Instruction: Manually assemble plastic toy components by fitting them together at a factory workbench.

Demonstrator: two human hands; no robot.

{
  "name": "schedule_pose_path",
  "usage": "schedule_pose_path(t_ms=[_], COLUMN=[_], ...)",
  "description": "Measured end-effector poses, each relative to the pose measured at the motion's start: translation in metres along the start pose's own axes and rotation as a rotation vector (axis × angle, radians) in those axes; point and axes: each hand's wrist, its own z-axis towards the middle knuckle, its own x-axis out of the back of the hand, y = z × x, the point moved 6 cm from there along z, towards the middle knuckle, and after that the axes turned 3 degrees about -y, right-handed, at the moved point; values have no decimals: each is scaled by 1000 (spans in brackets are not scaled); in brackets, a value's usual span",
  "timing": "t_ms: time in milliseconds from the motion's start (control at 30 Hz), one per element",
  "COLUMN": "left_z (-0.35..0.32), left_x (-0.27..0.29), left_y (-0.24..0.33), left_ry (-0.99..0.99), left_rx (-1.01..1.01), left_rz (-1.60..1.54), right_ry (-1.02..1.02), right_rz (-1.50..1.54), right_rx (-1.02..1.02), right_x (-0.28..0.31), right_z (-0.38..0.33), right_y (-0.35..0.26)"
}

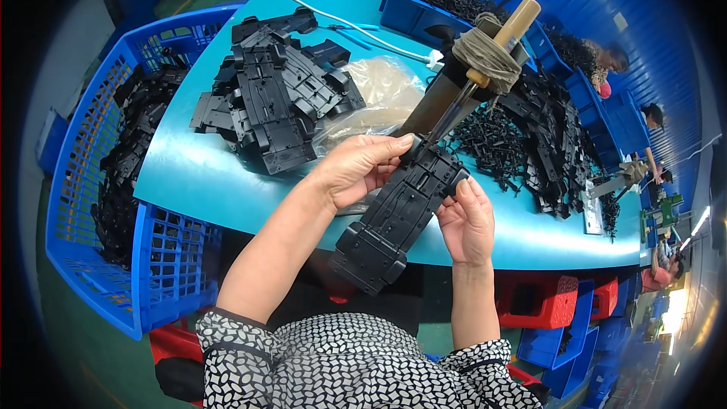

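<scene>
Teal table (189, 178); left hand (357, 170), right hand (469, 221) hold black moulding (401, 206); rod (453, 113) contact unclear.

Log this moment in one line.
Left grip: on black plastic part | right grip: on same part | teal table: similar parts heaped | blue basket: dark parts inside

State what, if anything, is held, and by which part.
A black moulded part, gripped near its far end: left hand on its left side, right hand opposite.
</scene>
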Motion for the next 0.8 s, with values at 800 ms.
schedule_pose_path(t_ms=[800], left_z=[7], left_x=[12], left_y=[-8], left_ry=[11], left_rx=[-16], left_rz=[-31], right_ry=[-3], right_rz=[56], right_rx=[-113], right_x=[18], right_z=[9], right_y=[18])
